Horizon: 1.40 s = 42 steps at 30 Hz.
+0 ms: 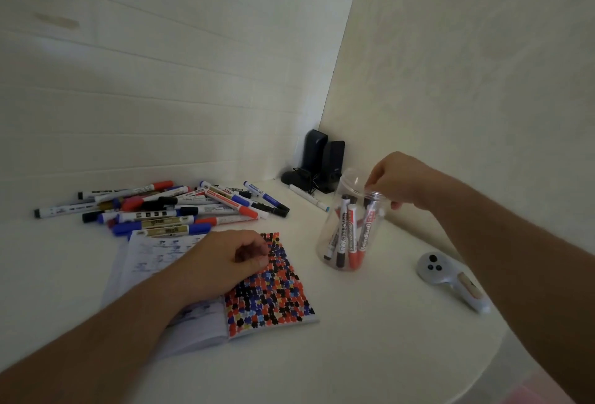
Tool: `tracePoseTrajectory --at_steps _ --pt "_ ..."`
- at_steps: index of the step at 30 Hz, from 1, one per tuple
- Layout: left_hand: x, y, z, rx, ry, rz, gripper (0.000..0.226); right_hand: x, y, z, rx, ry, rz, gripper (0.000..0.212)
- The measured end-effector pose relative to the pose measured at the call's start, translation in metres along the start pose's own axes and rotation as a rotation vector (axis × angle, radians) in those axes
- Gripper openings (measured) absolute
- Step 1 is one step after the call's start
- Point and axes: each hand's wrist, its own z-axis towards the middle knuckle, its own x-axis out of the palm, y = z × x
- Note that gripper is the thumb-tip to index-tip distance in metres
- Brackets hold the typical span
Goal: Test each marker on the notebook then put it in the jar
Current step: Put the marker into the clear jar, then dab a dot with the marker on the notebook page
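Note:
An open notebook [273, 291] lies on the white table, its right page covered with black, red and blue marker blots. My left hand [225, 262] rests on the notebook with its fingers loosely curled and nothing in it. A clear plastic jar [351, 226] stands to the right with several markers upright inside. My right hand [396, 183] hovers over the jar's open mouth, fingertips pointing down at the rim; whether it still pinches a marker is hidden. A pile of markers [174, 207] with red, blue and black caps lies behind the notebook.
Two black speakers [322, 158] with cables stand in the back corner. A single white marker with a teal tip [309, 198] lies near them. A white handheld controller [450, 281] lies right of the jar, near the table's curved edge [476, 371].

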Motion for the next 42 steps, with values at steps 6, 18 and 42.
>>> tracePoseTrajectory --at_steps 6,18,42 --pt "-0.002 0.007 0.002 -0.033 -0.068 0.06 0.008 0.005 0.001 0.008 0.054 -0.033 -0.036 0.018" --pt "-0.046 0.072 0.016 -0.39 -0.394 0.61 0.027 0.086 0.057 -0.055 -0.624 -0.391 0.328 0.013" --pt "-0.009 0.009 0.018 0.408 -0.312 0.456 0.027 0.177 0.06 -0.035 -0.25 0.395 1.223 0.043"
